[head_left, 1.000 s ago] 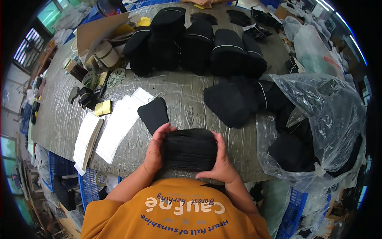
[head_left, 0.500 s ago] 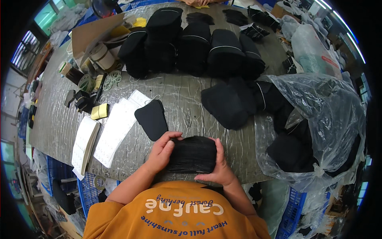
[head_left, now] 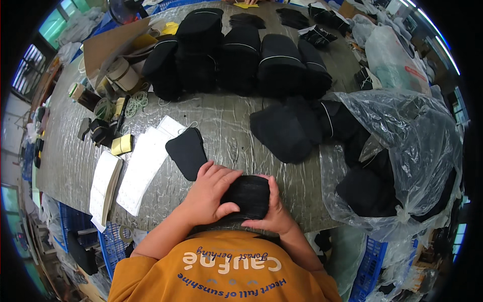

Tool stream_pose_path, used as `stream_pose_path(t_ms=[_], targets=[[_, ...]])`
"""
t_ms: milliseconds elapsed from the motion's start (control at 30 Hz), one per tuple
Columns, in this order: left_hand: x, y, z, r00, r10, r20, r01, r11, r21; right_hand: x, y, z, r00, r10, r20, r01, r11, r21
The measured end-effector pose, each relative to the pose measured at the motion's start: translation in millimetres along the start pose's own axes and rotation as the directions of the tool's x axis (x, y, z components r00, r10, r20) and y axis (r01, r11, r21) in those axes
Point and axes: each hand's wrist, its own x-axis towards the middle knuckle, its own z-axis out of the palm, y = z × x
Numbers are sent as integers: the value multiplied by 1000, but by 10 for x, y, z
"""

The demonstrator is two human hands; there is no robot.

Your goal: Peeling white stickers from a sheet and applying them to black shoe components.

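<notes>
The stack of black pieces is located between the fingers of both hands, over the near part of the table. Whether its underside touches the surface cannot be told. The left hand covers the left end: fingers bent and close together over the far side, thumb apart from them on the near side, the stack held in the gap. The right hand is half curled around the right end, fingers along that side, thumb pointing left across the near edge; it too has hold of the stack.

Just beyond the left fingertips lies a flat black piece with rounded corners. Left of those fingers are white sheets, then a thick white pad. Farther out, past the sheets, sits a small yellow bundle, with coiled pale string beyond it.

Beyond and to the right of the right fingers lies a loose black bundle. Well to the right of the same fingers, a clear plastic bag contains more black material. Straight ahead of both hands, well apart from the fingertips, stand black stacks bound with pale bands.
</notes>
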Motion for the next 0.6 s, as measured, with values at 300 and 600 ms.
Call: stream_pose_path(t_ms=[300,600], targets=[[76,332,-61,915,-68,398,-56,954,293,33,-8,29,997,46,-62,-47,999,-18],[140,409,-30,885,-25,464,-156,925,347,49,-36,-40,999,-51,-12,49,983,-175]])
